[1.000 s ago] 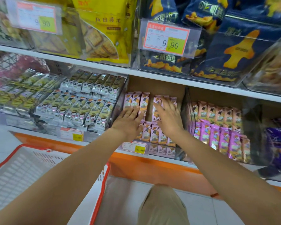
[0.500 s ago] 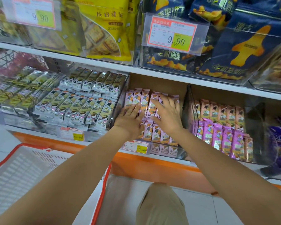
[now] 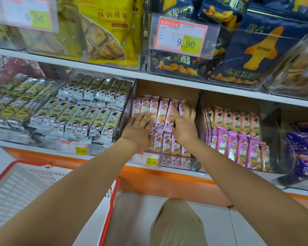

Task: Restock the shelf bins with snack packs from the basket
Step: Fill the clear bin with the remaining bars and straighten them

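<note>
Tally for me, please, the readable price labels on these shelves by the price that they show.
9.90 labels: 2, on the upper shelf, at left and at middle
15.80 labels: 2, on the lower shelf, at left and at middle
Total: 4

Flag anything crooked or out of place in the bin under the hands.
Nothing stands out. The pink packs sit in even rows in the middle bin, with the left hand and right hand flat on them.

We've got pink snack packs [image 3: 161,110] standing in rows in the clear bin [image 3: 128,110] at twelve o'clock, white red-rimmed basket [image 3: 16,189] at eight
</note>
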`<state>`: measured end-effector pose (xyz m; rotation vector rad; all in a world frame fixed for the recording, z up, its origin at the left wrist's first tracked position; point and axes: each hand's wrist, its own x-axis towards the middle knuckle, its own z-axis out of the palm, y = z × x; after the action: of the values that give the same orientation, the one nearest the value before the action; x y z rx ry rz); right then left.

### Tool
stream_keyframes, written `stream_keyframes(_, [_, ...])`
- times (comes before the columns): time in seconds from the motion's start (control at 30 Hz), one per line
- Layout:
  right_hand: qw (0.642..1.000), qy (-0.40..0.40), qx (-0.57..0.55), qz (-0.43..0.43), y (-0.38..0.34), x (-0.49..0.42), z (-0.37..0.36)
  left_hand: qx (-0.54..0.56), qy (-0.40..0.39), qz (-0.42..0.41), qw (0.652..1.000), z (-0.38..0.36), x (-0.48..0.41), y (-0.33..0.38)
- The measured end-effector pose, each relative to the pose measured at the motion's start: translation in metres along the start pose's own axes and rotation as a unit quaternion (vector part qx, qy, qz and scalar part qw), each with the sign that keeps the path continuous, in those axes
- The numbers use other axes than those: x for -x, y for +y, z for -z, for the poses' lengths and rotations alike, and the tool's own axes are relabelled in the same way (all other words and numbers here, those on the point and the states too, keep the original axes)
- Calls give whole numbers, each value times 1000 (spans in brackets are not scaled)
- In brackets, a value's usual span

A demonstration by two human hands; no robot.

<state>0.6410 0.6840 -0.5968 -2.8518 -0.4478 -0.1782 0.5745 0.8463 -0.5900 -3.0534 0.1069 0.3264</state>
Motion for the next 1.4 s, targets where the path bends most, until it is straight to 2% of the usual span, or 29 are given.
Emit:
stream_keyframes(0.13, [999, -1, -46, -8, 2, -6, 1, 6, 2, -3, 1000, 0, 0, -1])
stream_keyframes(0.3, [999, -8, -29, 9, 4, 0, -1, 5, 43, -13, 999, 2, 1, 1])
stream_keyframes(0.43, [1000, 5, -23, 15, 1, 2, 2, 5, 47, -20, 999, 1, 1, -1])
stream_keyframes(0.57, [998, 17, 10, 62, -3, 0, 6, 3, 75, -25, 997, 1, -2, -2])
stream_keyframes(0.7, [996, -33, 12, 83, 1, 2, 1, 17, 35, -23, 999, 0, -7, -3])
stream_keyframes(0.8, [996, -28, -8, 88, 4, 3, -2, 31, 9, -34, 999, -2, -7, -2])
stream_keyframes(1.0, [996, -22, 15, 86, 1, 2, 2, 34, 10, -39, 999, 3, -5, -5])
stream_keyframes(1.27, [985, -1, -11, 170, -4, 9, 1, 85, 51, -16, 995, -1, 9, -5])
stream_keyframes(1.4, [984, -72, 20, 164, 0, 11, 2, 81, -26, 22, 996, 1, 19, 1])
